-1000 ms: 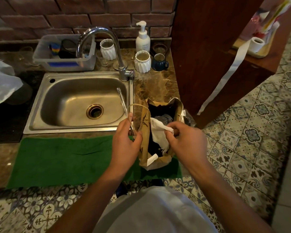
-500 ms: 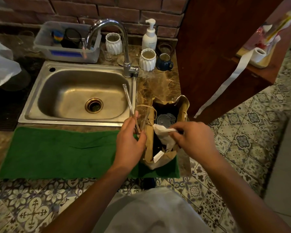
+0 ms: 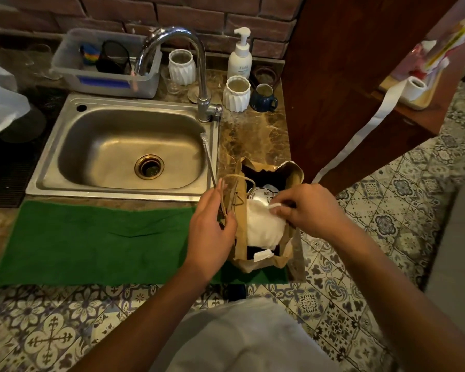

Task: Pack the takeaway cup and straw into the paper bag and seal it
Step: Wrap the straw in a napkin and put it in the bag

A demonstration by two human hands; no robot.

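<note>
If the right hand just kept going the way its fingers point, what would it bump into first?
The right hand points leftward over the open paper bag, pinching a white napkin. Going straight on, it would probably meet the bag's near wall and twine handle, then the left hand holding the straw. Depth is uncertain.

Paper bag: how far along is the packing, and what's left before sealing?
Done: the cup sits inside the open paper bag, lid showing. In hand: the right hand tucks a white napkin in over it; the left hand holds the wrapped straw against the bag's rope handle. Left: straw in, top closed and sealed.
</note>
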